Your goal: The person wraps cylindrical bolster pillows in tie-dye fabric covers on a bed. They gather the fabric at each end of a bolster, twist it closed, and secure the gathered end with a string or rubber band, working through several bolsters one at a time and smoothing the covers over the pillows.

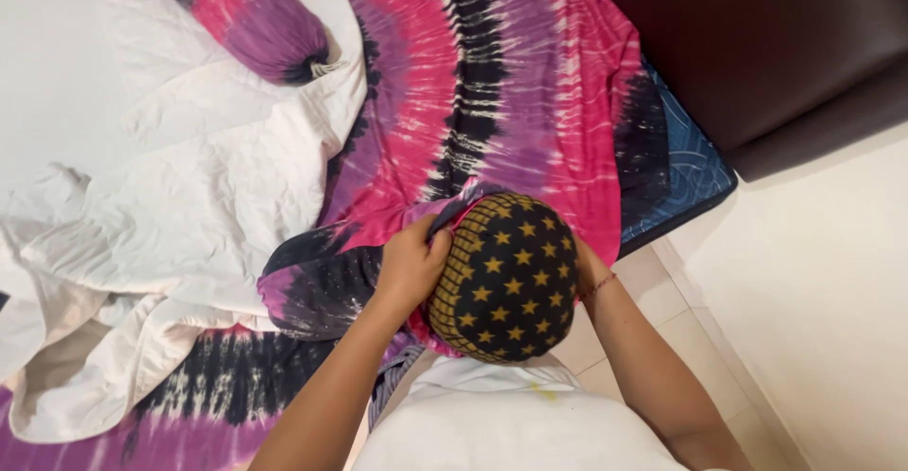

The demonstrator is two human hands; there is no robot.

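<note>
Head view. A rounded pillow in a black cover with yellow stars and a yellow grid-striped side (506, 277) is held upright against the person's body, at the near edge of the bed, between the two hands. Around its upper and left side gathers the mouth of a tie-dyed pink, purple and black fabric pillowcase (326, 287), whose loose length trails leftward over the mattress; holding the pillow on end in this way appears to keep the case's opening within reach of both hands.

The left hand (411, 263) is clenched on the pillowcase's edge at the pillow's upper left, knuckles up, forearm rising from the lower left of the frame. The right hand (584, 265) lies behind the pillow's right flank, a thin bracelet (599, 287) at the wrist; its fingers are hidden, so their state cannot be told, though the hand presses against the pillow's side.

The bed carries a tie-dyed pink, purple and black sheet (492, 64), matching the case. A crumpled white blanket (151, 225) covers its left part, and a tie-dyed cylindrical bolster (255, 17) lies at the upper left. A dark brown padded headboard (757, 45) stands at the upper right, above pale floor tiles (804, 291).
</note>
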